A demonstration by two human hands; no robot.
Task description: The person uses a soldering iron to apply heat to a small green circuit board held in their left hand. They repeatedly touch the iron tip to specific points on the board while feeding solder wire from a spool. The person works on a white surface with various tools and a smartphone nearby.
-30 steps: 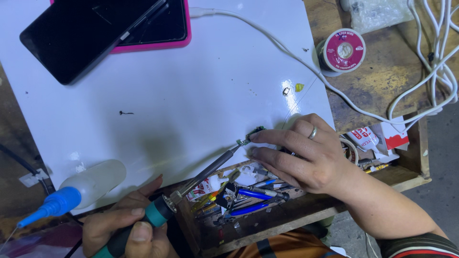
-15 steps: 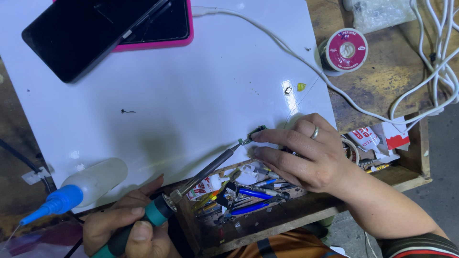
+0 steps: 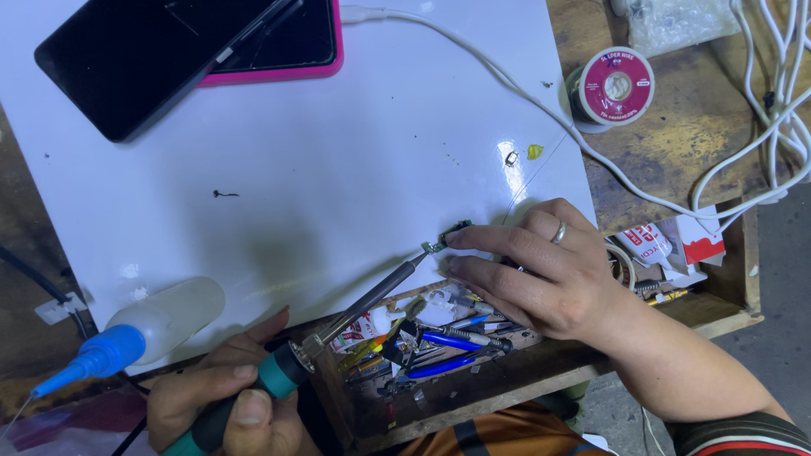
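Green-handled iron (image 3: 338,325) gripped in left hand (image 3: 224,405); right hand (image 3: 541,270) pinches the board (image 3: 448,234). Best keep tip steady, fingers clear.

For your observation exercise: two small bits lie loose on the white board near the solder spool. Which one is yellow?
The right-hand bit, nearer the solder spool; its neighbour is a dark, metallic piece.

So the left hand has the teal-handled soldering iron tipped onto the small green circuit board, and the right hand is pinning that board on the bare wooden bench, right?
Not quite. The head view shows the small green circuit board lying on the white sheet, not bare wood. The rest holds: the left hand grips the teal-handled soldering iron with its tip at the board, and the right hand pins it.
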